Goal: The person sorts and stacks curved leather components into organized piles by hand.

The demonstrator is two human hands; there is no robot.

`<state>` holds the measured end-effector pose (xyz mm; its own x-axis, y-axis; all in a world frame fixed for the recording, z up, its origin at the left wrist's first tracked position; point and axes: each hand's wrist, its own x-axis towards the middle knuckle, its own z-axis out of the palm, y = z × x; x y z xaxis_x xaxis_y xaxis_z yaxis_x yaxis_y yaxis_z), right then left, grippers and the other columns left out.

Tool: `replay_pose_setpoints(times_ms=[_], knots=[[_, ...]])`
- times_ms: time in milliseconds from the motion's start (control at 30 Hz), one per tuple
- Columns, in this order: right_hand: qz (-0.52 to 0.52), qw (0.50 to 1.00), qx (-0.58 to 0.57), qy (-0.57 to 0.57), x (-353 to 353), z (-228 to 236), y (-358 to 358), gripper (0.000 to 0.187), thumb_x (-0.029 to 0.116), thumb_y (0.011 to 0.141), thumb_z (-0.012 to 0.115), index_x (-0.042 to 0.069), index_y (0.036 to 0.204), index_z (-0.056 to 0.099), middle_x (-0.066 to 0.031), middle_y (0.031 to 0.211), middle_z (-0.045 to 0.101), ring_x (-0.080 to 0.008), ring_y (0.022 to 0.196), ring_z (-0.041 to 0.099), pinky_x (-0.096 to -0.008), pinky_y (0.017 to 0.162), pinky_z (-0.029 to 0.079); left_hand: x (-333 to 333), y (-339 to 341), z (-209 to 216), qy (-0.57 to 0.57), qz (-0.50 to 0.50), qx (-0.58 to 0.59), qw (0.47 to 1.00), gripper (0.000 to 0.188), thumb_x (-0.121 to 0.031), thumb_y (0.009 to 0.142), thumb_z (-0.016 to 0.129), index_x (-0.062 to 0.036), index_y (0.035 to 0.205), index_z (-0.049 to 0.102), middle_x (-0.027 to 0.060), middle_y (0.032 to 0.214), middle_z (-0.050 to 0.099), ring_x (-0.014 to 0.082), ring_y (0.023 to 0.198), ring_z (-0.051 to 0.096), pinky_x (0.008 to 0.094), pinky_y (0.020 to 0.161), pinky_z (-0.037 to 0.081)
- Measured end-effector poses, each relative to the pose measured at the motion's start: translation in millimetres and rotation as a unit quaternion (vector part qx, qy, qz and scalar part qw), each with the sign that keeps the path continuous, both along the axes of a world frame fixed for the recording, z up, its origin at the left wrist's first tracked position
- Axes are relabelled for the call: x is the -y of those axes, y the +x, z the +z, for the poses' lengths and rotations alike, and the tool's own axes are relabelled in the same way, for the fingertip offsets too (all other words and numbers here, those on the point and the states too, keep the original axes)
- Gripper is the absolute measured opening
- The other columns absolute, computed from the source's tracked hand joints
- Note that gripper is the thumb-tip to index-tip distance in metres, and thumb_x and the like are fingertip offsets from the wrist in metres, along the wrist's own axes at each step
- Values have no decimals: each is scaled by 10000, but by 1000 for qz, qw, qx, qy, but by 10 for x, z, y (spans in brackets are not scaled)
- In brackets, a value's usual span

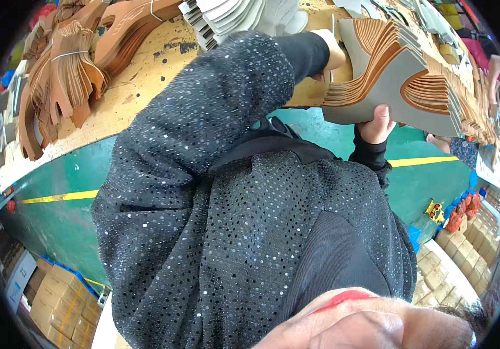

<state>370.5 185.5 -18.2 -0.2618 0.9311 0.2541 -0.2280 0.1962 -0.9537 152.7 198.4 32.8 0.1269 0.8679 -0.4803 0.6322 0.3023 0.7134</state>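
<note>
My right hand point(378, 124) grips the near edge of a fanned stack of grey shoe-upper pieces point(381, 87), thumb on top and fingers hidden beneath. Brown edges show in even steps along the stack, which overhangs the near edge of the wooden table point(145, 75). Across the table reaches my left arm, its hand point(332, 53) beside the stack's left end. The fingers there are curled and mostly hidden. A thin pale upright strip point(333, 26) runs along that hand; whether it is held is unclear.
Tied bundles of brown pieces point(72, 67) lie at the far left, and a fanned white stack point(244, 17) at the back. More layered pieces point(465, 93) continue rightward. Another person point(491, 55) is at the right edge. Cartons point(64, 299) stand behind on the green floor point(58, 221).
</note>
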Motion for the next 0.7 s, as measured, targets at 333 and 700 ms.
replay_pose_setpoints(times_ms=[333, 700], knots=[[36, 999, 21, -32, -24, -27, 193, 681, 389, 763, 700, 0, 1260, 443, -115, 1178, 536, -263, 1047, 552, -405, 886, 457, -284, 99, -13, -129, 184, 238, 945, 274, -174, 888, 471, 60, 1020, 523, 174, 880, 621, 240, 717, 678, 344, 558, 581], [112, 989, 8, -100, -61, -115, 490, 675, 331, 717, 755, 6, 1243, 484, -44, 1158, 553, -176, 1045, 512, -325, 928, 392, -607, 212, -542, -158, 80, 453, 874, 365, -268, 932, 521, 42, 1118, 574, 232, 1130, 589, 314, 859, 669, 400, 715, 584]])
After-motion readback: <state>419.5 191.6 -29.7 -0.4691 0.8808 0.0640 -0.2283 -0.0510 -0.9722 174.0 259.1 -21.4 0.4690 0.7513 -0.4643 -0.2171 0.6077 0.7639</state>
